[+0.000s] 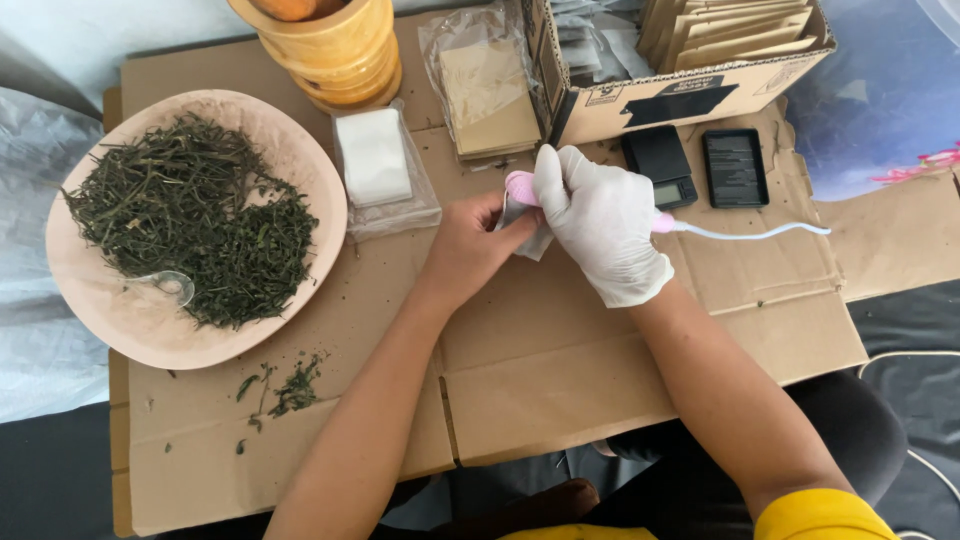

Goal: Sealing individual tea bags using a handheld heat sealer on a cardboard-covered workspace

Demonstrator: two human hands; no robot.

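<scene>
Nearby, the pink tray [120, 320] holds dried green leaves [190, 220] and a spoon [172, 285].

Bare cardboard [560, 370] near; bowl [120, 320] blocks left.

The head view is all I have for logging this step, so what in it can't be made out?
- Small pouch: mostly covered by left hand and gloved right hand.
- Pink corded tool: its working end hidden by the glove.
- Wooden jar: top cut off by the frame edge.
- Scale display: too small.
</scene>
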